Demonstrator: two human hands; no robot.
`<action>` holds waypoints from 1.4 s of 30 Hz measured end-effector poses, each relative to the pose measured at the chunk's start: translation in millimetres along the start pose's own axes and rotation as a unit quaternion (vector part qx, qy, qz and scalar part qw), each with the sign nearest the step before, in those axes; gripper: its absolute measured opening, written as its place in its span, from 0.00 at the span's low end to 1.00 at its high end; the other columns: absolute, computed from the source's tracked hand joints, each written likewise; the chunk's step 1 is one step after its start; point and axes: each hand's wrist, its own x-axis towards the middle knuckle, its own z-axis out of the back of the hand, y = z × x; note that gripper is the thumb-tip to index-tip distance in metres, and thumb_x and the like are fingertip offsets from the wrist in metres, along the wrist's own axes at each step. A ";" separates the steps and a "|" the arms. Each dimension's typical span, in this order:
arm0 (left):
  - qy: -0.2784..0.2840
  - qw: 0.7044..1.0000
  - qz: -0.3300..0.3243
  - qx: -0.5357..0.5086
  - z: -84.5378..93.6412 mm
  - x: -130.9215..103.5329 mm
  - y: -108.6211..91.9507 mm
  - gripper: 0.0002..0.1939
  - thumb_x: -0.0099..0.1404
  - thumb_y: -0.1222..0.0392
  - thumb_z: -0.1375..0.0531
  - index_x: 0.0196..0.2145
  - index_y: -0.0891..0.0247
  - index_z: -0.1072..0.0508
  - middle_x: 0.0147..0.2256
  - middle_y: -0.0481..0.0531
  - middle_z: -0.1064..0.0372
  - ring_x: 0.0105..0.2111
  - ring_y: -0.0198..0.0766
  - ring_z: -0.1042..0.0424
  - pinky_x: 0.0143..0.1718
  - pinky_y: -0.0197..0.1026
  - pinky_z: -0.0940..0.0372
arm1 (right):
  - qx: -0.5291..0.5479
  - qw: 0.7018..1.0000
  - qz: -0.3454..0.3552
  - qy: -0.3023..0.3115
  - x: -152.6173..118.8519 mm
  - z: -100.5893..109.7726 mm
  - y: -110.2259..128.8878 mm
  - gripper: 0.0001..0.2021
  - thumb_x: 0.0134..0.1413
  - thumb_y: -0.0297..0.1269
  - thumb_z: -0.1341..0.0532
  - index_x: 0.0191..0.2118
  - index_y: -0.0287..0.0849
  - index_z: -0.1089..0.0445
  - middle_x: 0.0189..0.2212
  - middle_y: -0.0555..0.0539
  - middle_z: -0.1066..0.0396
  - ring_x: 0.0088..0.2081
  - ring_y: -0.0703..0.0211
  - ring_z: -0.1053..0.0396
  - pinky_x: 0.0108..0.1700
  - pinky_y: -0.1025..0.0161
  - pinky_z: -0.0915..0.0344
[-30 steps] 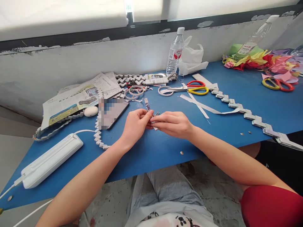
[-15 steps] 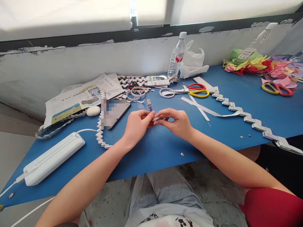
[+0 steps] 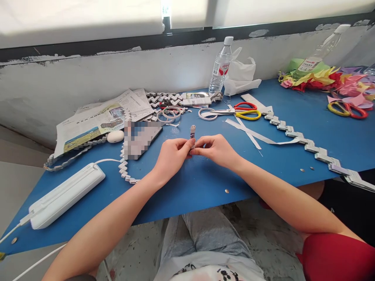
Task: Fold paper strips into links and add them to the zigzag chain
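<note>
My left hand (image 3: 174,159) is closed on a small folded paper piece (image 3: 192,132), whose printed end sticks up above the thumb. My right hand (image 3: 219,151) meets it at the fingertips, pinching the lower part of the same piece. Most of what lies between the fingers is hidden. Behind the hands, scissors (image 3: 248,111) with red and yellow handles lie beside crossed white paper strips (image 3: 249,133). A folded paper chain (image 3: 309,146) runs down the right side, and another chain (image 3: 123,170) curves left of my left hand.
Newspaper sheets (image 3: 88,124), a white power strip (image 3: 68,195) and a dark flat device (image 3: 149,136) lie left. Tape rolls (image 3: 169,114), a water bottle (image 3: 221,68) and a plastic bag (image 3: 241,74) stand behind. Coloured paper (image 3: 328,80) and more scissors (image 3: 348,109) are at the right.
The paper piece has turned more upright and shifted slightly right between my fingers. Both hands stay together, with the right fingers drawn in a little. The view has shifted slightly.
</note>
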 end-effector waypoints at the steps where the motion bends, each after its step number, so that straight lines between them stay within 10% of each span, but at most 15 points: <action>1: 0.008 1.000 -0.005 0.011 0.9 0.0 -0.6 0.21 0.57 0.42 0.38 0.31 0.65 0.20 0.29 0.52 0.23 0.31 0.40 0.26 0.32 0.36 0.32 | -0.005 1.000 -0.002 -0.003 -0.1 0.2 0.1 0.11 0.45 0.44 0.31 0.29 0.41 0.21 0.27 0.48 0.22 0.29 0.59 0.31 0.32 0.62 0.37; 13: 0.087 0.996 -0.009 0.022 11.6 6.9 -9.0 0.13 0.63 0.52 0.43 0.32 0.64 0.26 0.27 0.50 0.29 0.27 0.36 0.30 0.30 0.36 0.33 | 0.143 0.987 0.009 -0.067 -0.7 12.3 7.5 0.16 0.47 0.41 0.32 0.42 0.39 0.24 0.32 0.45 0.22 0.31 0.59 0.27 0.32 0.62 0.32; 28: 0.243 0.958 0.080 -0.128 19.4 0.9 -22.1 0.15 0.60 0.48 0.37 0.37 0.62 0.30 0.21 0.42 0.41 0.16 0.24 0.49 0.16 0.30 0.51 | 0.258 0.943 0.129 0.167 1.2 33.6 -0.5 0.13 0.53 0.46 0.35 0.34 0.40 0.28 0.39 0.43 0.27 0.29 0.65 0.34 0.27 0.66 0.36; 42: 0.228 0.956 0.132 -0.126 25.3 9.3 -15.0 0.17 0.52 0.53 0.30 0.37 0.64 0.22 0.29 0.56 0.23 0.32 0.38 0.23 0.23 0.29 0.36 | 0.210 0.928 0.195 0.239 -5.9 38.1 5.3 0.08 0.50 0.39 0.31 0.34 0.41 0.25 0.37 0.43 0.24 0.37 0.59 0.27 0.35 0.63 0.30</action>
